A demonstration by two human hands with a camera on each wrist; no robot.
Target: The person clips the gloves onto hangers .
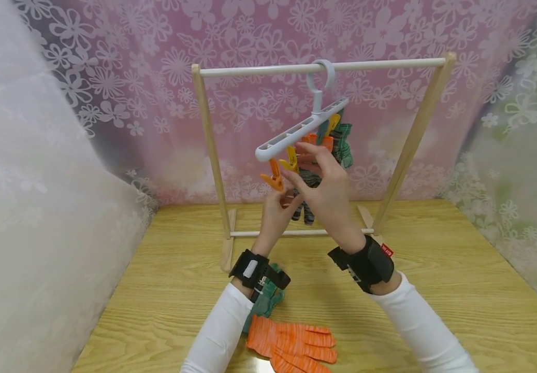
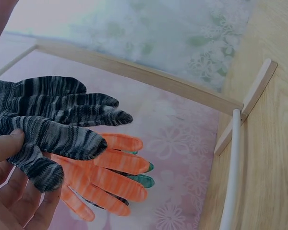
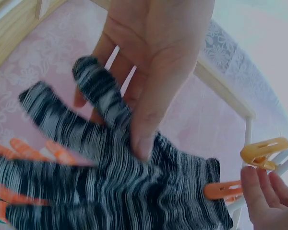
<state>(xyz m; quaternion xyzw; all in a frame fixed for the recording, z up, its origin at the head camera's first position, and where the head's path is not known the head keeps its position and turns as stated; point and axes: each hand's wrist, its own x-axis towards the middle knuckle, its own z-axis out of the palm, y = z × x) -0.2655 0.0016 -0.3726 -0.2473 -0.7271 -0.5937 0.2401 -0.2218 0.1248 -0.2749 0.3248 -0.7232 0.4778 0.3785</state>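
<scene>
A black-and-grey striped knit glove (image 3: 120, 167) hangs fingers-down below a white hanger (image 1: 305, 129). My left hand (image 1: 275, 212) holds this glove, its thumb (image 3: 144, 139) pressed on the front of the fabric and its other fingers behind. An orange clip (image 3: 223, 189) overlaps the glove's cuff. My right hand (image 1: 326, 189) is up at the hanger's near end, where its thumb and fingertips pinch a yellow clip (image 3: 264, 151) beside the orange one. An orange glove (image 2: 110, 172) hangs behind the striped one, with green fingertips showing past it.
A wooden rack (image 1: 419, 124) with a white top bar (image 1: 263, 69) carries the hanger. A green glove (image 1: 339, 145) hangs from its far end. On the table (image 1: 436, 290) an orange glove (image 1: 291, 342) lies near a green glove (image 1: 265, 300). Flowered curtains (image 1: 249, 31) surround the table.
</scene>
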